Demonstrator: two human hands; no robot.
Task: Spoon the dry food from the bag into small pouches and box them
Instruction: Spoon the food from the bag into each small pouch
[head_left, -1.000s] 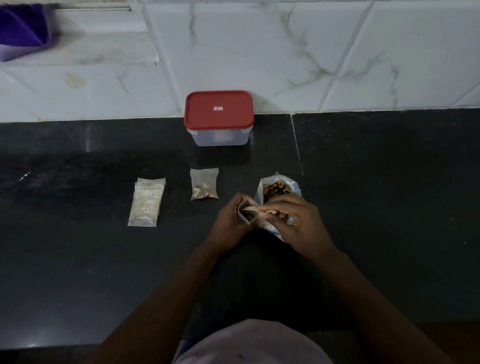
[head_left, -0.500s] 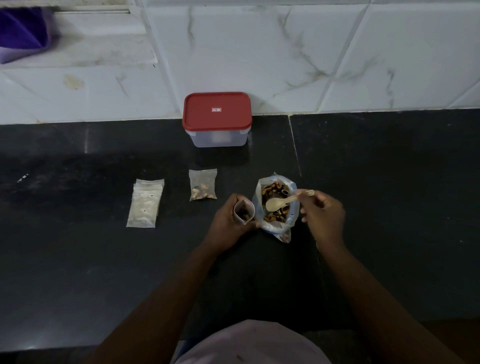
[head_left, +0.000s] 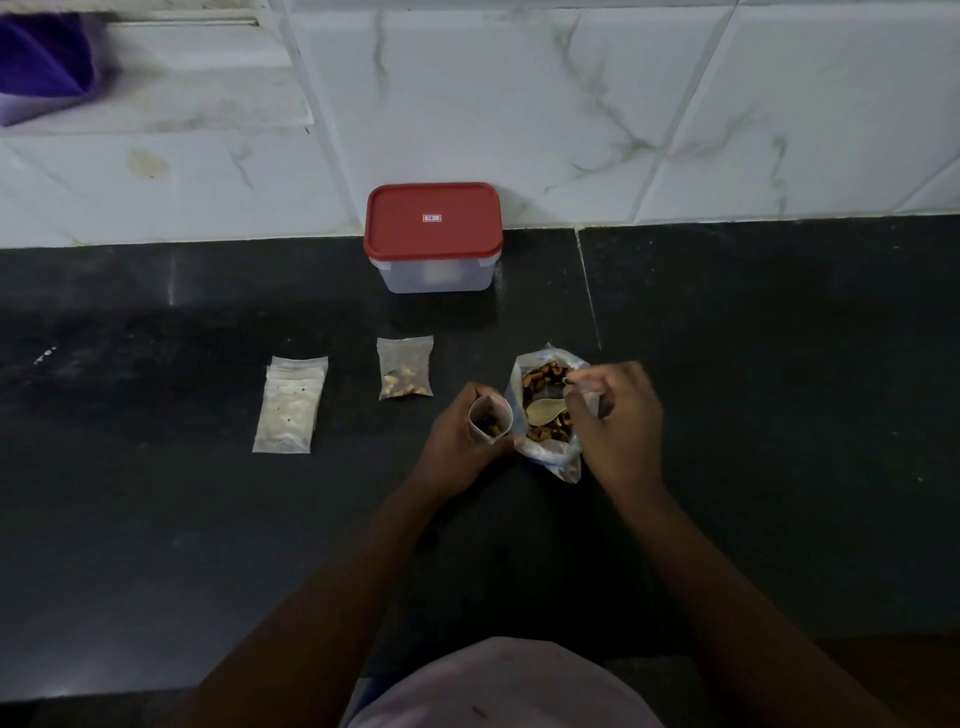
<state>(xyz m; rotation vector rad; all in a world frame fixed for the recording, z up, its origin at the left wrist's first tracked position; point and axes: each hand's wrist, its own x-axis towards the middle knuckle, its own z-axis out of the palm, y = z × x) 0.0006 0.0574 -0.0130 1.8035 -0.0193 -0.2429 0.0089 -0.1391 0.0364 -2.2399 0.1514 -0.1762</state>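
Now left hand (head_left: 456, 442) grips pouch (head_left: 490, 423), right hand (head_left: 619, 415) pinches spoon (head_left: 543, 410).

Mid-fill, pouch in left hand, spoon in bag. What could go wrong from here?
1. The pouch mouth looks barely wider than the spoon bowl, so pieces may spill onto the counter.
2. No hand seems to grip the bag while the right hand digs; it could tip.
3. The box has its lid on; opening it needs a freed hand.

Dim overall: the black counter (head_left: 156, 519) swallows most light, while the marble wall tiles (head_left: 571, 104) behind the red-lidded box (head_left: 432, 221) are brightest. A faint vertical glint lies on the counter left of the box. The right hand (head_left: 618, 415), in front and to the right of the box, is motion-blurred — its fingertips smear. Grout lines splay outward above the box.
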